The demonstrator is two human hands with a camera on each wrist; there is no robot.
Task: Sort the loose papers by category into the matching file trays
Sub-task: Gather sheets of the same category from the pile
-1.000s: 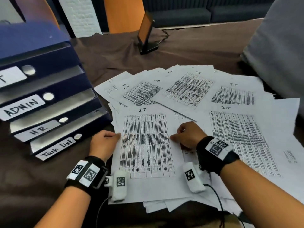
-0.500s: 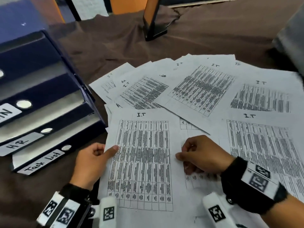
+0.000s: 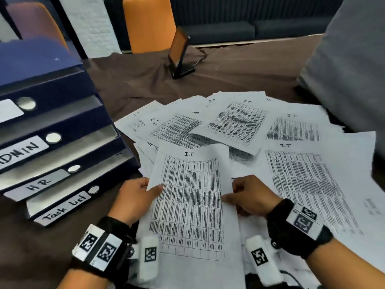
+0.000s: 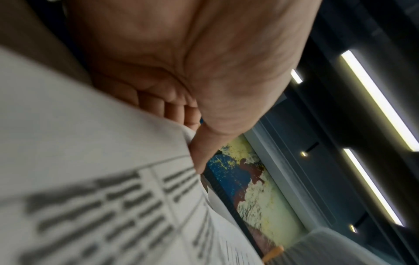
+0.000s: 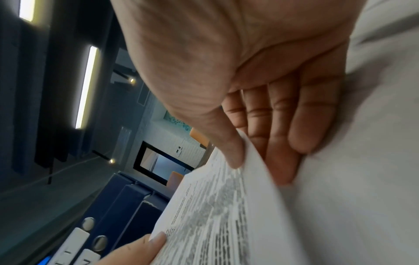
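An "I.T" sheet [image 3: 190, 203] printed with a table is raised off the pile, its top edge tilted up. My left hand [image 3: 143, 192] pinches its left edge, thumb on top and fingers beneath; the same hand [image 4: 192, 136] and sheet [image 4: 95, 197] fill the left wrist view. My right hand [image 3: 243, 195] pinches the right edge; in the right wrist view that hand [image 5: 244, 152] has its thumb over the sheet [image 5: 217, 211] and fingers under it. More printed sheets [image 3: 235, 119] lie fanned out behind. Stacked blue file trays [image 3: 62, 130] at the left carry labels ADMIN, HR and Task List.
A brown cloth [image 3: 135, 82] covers the table. A small dark screen on a stand [image 3: 179, 55] sits at the back centre. A grey cushion [image 3: 354, 69] crowds the right side. An orange chair back [image 3: 148, 24] stands beyond the table.
Both hands have closed on the edges of the front "I.T" sheet and lifted it off the pile; it lay flat before. The head view has tilted back up.
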